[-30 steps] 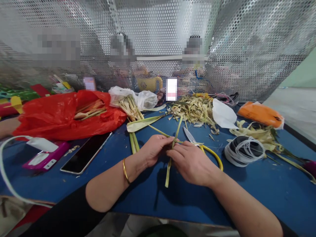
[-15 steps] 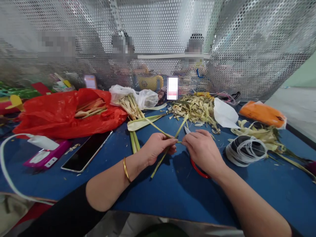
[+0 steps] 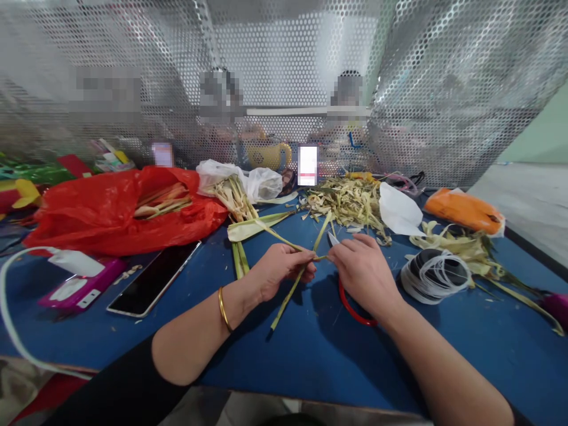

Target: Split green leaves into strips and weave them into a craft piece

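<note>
My left hand (image 3: 288, 266), a gold bangle at its wrist, pinches narrow yellow-green leaf strips where they cross. One leaf strip (image 3: 286, 302) slants from above the fingers down to a dark tip near the table. Another runs from the upper left into the same pinch. My right hand (image 3: 361, 275) is closed with thumb and fingertips on the short end that sticks out to the right. Scissors with red handles (image 3: 357, 312) show at my right hand, blade above the fingers and handle loop below; whether the hand holds them or they lie beneath it I cannot tell.
Behind my hands lie a pile of dry leaf scraps (image 3: 350, 204) and a red plastic bag (image 3: 102, 207) holding leaf strips. To the right stands a spool of white cord (image 3: 437, 278). A phone (image 3: 155, 281) and purple power strip (image 3: 84, 287) lie left. Perforated sheeting (image 3: 288, 71) closes the back.
The whole view has shifted slightly, with the things at the back now lower in the picture. Both hands keep nearly the same grip on the strips.
</note>
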Tool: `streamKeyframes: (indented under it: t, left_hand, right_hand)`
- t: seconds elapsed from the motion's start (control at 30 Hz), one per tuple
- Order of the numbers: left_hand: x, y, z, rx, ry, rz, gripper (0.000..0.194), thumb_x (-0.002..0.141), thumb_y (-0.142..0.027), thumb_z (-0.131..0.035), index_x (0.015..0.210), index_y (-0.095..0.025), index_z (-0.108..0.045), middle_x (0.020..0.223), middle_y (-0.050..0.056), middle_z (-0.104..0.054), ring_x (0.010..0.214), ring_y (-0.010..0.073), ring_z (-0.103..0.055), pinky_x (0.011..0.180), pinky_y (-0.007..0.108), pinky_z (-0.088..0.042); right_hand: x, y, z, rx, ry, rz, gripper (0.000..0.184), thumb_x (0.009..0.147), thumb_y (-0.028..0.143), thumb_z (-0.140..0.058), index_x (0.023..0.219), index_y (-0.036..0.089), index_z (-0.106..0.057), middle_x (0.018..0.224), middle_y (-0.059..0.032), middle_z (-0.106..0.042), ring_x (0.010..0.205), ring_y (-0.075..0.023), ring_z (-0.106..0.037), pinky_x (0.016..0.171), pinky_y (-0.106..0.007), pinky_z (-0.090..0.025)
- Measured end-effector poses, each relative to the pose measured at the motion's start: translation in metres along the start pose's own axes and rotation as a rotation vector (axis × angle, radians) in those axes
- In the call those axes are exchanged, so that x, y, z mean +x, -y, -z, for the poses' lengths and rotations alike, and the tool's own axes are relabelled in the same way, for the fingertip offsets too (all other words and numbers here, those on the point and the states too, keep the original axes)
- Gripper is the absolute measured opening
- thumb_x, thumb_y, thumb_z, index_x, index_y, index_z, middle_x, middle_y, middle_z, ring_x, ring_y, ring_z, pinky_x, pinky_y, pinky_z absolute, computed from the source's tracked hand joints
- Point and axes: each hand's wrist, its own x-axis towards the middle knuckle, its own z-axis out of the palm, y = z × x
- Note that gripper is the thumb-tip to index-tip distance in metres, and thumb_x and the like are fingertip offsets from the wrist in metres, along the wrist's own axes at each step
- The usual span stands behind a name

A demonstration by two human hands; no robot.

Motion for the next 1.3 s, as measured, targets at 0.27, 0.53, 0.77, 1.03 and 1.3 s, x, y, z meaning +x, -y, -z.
streamKeyframes:
  t: [0.27, 0.53, 0.77, 1.03, 1.3]
  left_hand:
    - [0.003, 0.006, -0.002, -0.043, -0.08, -0.084, 0.031, 0.06, -0.039, -0.08, 0.07, -0.012, -0.068, 0.056, 0.002, -0.062, 0.05, 0.0111, -0.057, 0.056, 0.024, -0.047]
    - [-0.004, 0.01, -0.012, 0.111, 0.098, -0.05, 0.042, 0.066, -0.053, -0.07, 0.061, -0.012, -0.064, 0.052, 0.003, -0.06, 0.044, 0.0111, -0.054, 0.05, 0.025, -0.046]
    - [-0.01, 0.024, -0.027, 0.36, 0.265, -0.016, 0.025, 0.07, -0.034, -0.068, 0.056, -0.014, -0.061, 0.045, 0.0, -0.056, 0.039, 0.0103, -0.052, 0.046, 0.023, -0.046]
    - [-0.01, 0.014, -0.022, 0.217, 0.11, 0.06, 0.031, 0.076, -0.038, -0.062, 0.06, -0.012, -0.064, 0.051, 0.004, -0.063, 0.039, 0.0106, -0.054, 0.042, 0.021, -0.042]
    - [0.0, 0.001, -0.005, -0.219, -0.066, 0.049, 0.03, 0.085, -0.035, -0.056, 0.084, -0.008, -0.07, 0.077, 0.01, -0.071, 0.057, 0.0108, -0.062, 0.04, 0.017, -0.033]
  right_hand:
    - [-0.001, 0.001, 0.0, 0.207, 0.071, -0.032, 0.023, 0.093, 0.018, -0.047, 0.074, 0.02, -0.059, 0.071, 0.0006, -0.065, 0.071, -0.0151, -0.06, 0.092, -0.034, -0.034]
    - [-0.002, 0.009, 0.007, 0.223, -0.226, -0.071, 0.019, 0.093, 0.029, -0.049, 0.095, 0.021, -0.067, 0.088, -0.0052, -0.067, 0.08, -0.0183, -0.06, 0.076, -0.032, -0.039]
    - [0.006, 0.026, -0.003, 0.669, 0.098, -0.297, 0.023, 0.087, 0.034, -0.055, 0.069, 0.02, -0.06, 0.065, 0.0014, -0.057, 0.061, -0.0137, -0.052, 0.058, -0.025, -0.038]
    - [0.0, 0.029, 0.004, 0.731, -0.231, -0.324, 0.018, 0.088, 0.031, -0.053, 0.073, 0.02, -0.056, 0.065, 0.0019, -0.056, 0.059, -0.0127, -0.051, 0.058, -0.024, -0.04]
    - [-0.012, 0.033, -0.002, 0.193, -0.331, 0.101, 0.011, 0.09, 0.016, -0.05, 0.082, 0.02, -0.056, 0.072, -0.0013, -0.066, 0.064, -0.0155, -0.06, 0.064, -0.026, -0.039]
